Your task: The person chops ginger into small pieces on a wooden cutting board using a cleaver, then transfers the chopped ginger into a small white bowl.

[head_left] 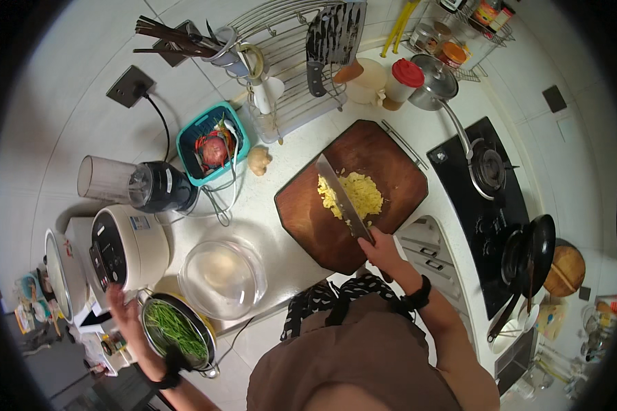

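My right hand [382, 253] is closed round the handle of a kitchen knife [343, 197]. Its long blade lies across a heap of finely chopped yellow food [360, 194], which looks like cooked egg. Bits of it cling to the blade. Under both is a dark brown wooden cutting board [305, 205]. Far off to the left, my left hand [122, 312] is raised with its fingers stretched out, holding nothing. It hovers beside a pot of long green vegetables [175, 330], in front of the white rice cooker [144, 250].
A clear glass bowl [221, 277] stands between the pot and the board. Behind are a teal basket [183, 152] of vegetables, a ginger root [259, 160], a blender [161, 186] with a cord, and a knife rack [288, 41]. A black gas hob [473, 205] lies right.
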The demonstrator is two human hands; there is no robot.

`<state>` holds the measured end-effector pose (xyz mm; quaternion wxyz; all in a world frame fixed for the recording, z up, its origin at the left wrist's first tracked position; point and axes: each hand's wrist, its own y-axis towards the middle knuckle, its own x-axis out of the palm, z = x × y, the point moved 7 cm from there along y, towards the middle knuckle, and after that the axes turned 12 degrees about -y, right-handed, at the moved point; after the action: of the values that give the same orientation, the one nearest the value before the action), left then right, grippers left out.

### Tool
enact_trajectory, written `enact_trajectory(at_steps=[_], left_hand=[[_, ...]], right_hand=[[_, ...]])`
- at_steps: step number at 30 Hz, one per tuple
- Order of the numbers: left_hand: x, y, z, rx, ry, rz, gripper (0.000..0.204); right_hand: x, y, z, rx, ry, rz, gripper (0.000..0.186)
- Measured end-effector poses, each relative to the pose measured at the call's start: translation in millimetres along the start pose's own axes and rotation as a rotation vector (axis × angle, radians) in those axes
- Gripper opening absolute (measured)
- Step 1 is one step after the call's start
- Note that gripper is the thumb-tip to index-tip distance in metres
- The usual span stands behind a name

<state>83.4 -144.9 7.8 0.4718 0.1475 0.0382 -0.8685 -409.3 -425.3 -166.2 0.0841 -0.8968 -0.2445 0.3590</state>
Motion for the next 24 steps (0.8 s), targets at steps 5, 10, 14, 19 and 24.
enact_trajectory(at_steps=[5,10,14,19,24], left_hand=[[138.3,-133.8,-45.1,-0.463,-0.13,-0.226,0.034],[215.0,-219.9,-110.1,-0.894,-0.229,-0.171,0.045],[239.6,-251.8,-119.1,-0.984,-0.423,-0.027,0.049],[268.2,-270.9,-121.3,-0.95,-0.368,-0.02,0.048],[266.8,-284.3,-143.5,-0.919,-0.318,0.09,0.048]], right_hand=[[-10.3,10.0,4.9,-0.15,-0.12,0.036,0.019],[-13.5,27.8,25.9,-0.269,-0.193,-0.008,0.018],[-28.7,23.1,30.4,-0.27,-0.138,0.006,0.02],[-38.9,33.9,42.1,-0.306,-0.253,-0.027,0.022],[-78.0,26.2,40.8,-0.322,-0.19,0.044,0.022]])
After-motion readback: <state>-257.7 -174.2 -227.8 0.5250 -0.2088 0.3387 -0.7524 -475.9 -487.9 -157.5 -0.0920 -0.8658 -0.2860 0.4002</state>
